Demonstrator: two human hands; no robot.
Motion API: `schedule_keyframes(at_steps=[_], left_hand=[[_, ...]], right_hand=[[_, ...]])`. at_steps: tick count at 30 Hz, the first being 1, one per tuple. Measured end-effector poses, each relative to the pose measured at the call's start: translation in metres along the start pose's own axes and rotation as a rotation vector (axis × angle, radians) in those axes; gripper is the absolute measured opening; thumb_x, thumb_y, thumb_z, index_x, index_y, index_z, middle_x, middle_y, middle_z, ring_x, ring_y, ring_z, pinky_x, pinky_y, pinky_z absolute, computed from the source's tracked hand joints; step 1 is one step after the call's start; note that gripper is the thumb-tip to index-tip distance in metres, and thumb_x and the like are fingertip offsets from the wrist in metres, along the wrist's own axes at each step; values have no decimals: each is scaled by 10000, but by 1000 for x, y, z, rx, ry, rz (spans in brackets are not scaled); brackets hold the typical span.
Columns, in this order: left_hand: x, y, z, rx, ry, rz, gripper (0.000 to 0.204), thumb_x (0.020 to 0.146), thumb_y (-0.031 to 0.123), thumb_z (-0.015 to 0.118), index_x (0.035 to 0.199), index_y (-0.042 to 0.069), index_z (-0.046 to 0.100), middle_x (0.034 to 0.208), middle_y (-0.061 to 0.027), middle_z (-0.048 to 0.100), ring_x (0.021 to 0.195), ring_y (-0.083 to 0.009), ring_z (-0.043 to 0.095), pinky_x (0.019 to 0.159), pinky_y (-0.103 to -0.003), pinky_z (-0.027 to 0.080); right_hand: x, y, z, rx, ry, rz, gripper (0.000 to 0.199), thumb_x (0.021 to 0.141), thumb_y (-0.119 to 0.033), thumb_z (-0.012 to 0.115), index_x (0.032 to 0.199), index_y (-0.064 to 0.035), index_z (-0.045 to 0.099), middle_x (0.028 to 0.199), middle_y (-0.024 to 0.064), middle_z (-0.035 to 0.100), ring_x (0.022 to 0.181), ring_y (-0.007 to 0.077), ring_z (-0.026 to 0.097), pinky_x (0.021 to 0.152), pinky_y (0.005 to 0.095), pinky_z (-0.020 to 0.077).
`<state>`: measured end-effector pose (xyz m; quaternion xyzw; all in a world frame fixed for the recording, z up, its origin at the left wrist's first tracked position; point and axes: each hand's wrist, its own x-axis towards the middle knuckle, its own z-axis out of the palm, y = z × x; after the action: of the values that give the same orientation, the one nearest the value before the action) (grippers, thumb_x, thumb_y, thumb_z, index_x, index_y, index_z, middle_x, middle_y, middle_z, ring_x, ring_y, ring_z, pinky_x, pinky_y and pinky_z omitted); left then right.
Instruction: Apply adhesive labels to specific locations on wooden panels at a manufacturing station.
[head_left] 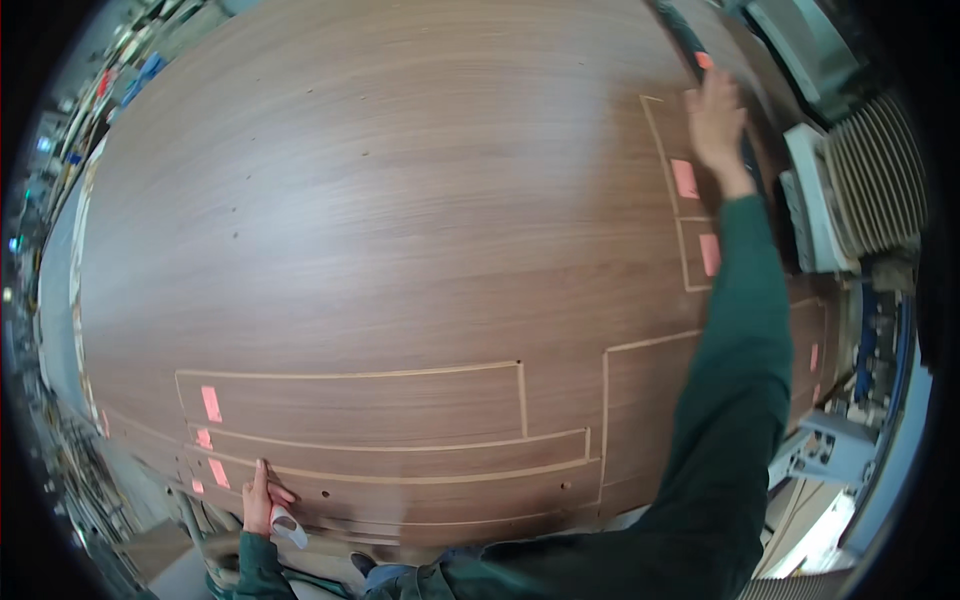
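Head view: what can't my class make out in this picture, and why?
In the head view:
- Brown panel's far edge: cut off by the upper picture edge.
- Cut outline at lower right: partly hidden by the right green sleeve.
- Surface under the right hand: hidden by the hand.
- White item's full shape: partly covered by the left hand.
- Any marks on the pink labels: too small.

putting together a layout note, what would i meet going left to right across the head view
Lower-left pink labels, left hand, dark hole beside it, dark shoe, right hand, ribbed grey hose.
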<state>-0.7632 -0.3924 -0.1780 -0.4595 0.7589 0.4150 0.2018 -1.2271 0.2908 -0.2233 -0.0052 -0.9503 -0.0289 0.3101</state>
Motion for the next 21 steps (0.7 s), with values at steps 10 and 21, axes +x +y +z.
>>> schedule_keyframes(at_steps=[10,21], left_hand=[[-28,-25,10,-82,-75,70,704,912,623,432,609,43,691,588,-52,645,578,-154,619,600,-301,500],[-137,-95,-83,-271,3,441,578,966,516,409,815,16,657,632,-101,617,592,-220,609,628,-369,501]], right_hand=[[-24,14,51,-880,-761,-188,542,1006,-388,357,1495,-186,239,1484,141,355,1291,367,428,1096,479,294],[-244,-405,-285,1121,-452,-502,519,964,-201,479,1410,24,341,1441,221,378,1369,329,316,1134,424,210]])
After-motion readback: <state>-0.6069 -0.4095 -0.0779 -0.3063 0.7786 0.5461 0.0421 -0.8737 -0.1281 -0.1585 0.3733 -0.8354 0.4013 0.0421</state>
